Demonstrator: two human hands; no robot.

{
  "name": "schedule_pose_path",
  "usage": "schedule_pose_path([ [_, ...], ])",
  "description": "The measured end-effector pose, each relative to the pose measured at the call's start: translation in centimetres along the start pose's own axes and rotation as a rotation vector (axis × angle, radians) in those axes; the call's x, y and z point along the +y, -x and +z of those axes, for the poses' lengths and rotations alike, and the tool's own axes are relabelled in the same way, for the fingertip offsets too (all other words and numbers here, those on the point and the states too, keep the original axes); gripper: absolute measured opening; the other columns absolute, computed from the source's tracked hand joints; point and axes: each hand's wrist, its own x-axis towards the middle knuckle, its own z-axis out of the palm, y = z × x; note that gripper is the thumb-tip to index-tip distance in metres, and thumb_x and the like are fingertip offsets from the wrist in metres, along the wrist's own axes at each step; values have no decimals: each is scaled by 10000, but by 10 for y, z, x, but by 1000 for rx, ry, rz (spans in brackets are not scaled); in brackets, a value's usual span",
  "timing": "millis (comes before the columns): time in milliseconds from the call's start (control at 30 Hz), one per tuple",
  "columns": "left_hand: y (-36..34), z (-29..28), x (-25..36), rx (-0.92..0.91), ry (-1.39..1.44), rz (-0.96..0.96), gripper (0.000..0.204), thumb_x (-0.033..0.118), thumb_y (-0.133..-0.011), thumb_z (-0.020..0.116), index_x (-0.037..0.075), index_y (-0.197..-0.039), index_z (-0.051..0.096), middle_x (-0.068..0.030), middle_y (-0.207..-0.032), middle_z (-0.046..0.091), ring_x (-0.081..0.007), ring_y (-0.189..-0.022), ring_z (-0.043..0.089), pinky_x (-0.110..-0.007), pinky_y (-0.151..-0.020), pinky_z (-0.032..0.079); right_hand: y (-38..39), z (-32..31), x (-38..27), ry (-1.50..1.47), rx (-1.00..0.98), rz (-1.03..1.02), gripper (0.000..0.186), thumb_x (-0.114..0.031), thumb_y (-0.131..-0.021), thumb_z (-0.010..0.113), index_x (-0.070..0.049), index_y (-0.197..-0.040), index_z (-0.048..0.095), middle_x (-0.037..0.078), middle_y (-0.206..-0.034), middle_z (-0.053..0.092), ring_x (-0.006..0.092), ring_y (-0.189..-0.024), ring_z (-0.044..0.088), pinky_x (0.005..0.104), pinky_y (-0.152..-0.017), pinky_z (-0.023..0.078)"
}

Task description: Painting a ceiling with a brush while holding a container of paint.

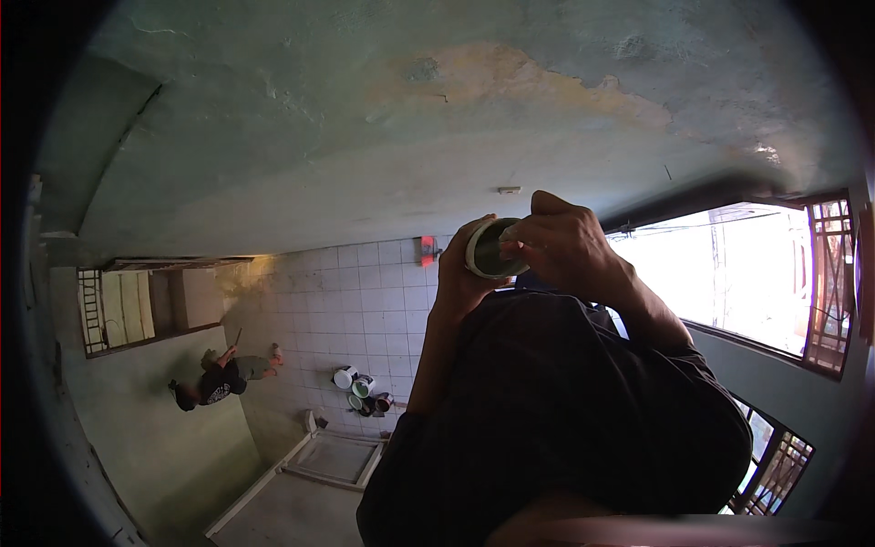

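Note:
My left hand (455, 273) is wrapped round the left side of a small round container (490, 264) with a pale rim and a dark greenish inside. My right hand (570, 246) is over the container's right part, its fingers curled and their tips at the opening. Whether those fingers hold anything is hidden. My dark-clothed arms and body fill the lower middle. A greenish plastered surface (319, 100) with peeling patches spans the top.
A co-worker (219, 383) holding a stick is at the left wall. Several buckets (363, 387) and a red object (427, 251) sit on white tiles (319, 292). A white frame (333, 456) lies lower left. Barred windows (825, 283) are at the right.

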Motion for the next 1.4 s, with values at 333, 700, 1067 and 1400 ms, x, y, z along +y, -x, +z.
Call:
schedule_pose_path([
  [333, -1, 6, 8, 13, -13, 75, 972, -26, -571, 984, 53, -1439, 554, -124, -1445, 631, -274, -1296, 647, -408, -1117, 535, 2, 0, -1, 56, -1, -50, 119, -88, -817, 812, -63, -916, 750, 26, -813, 696, 179, -822, 616, 353, -656, 575],
  [700, -6, 9, -5, 4, 51, -32, 809, 77, -704, 970, 6, -1388, 545, -122, -1267, 689, -206, -1166, 689, -366, -1014, 582, 7, -25, -7, -227, 226, 84, 149, -9, -902, 791, -30, -1011, 691, 118, -943, 760, 253, -837, 743, 361, -672, 608],
  [1067, -24, 12, 28, 17, -27, -31, 795, 144, -695, 975, 31, -1350, 539, -103, -1248, 692, -205, -1132, 694, -369, -969, 590, 30, -1, 3, -70, 512, -179, 322, 27, -904, 779, 39, -1171, 598, 227, -1028, 744, 338, -877, 786, 381, -675, 664],
  [1400, -36, 23, 31, 66, -190, -5, 791, 166, -713, 946, 30, -1380, 544, -138, -1276, 675, -264, -1166, 698, -403, -1012, 573, 29, -1, 10, 77, 610, -215, 348, 52, -885, 784, 58, -1173, 590, 232, -1049, 747, 341, -880, 782, 394, -687, 666],
])
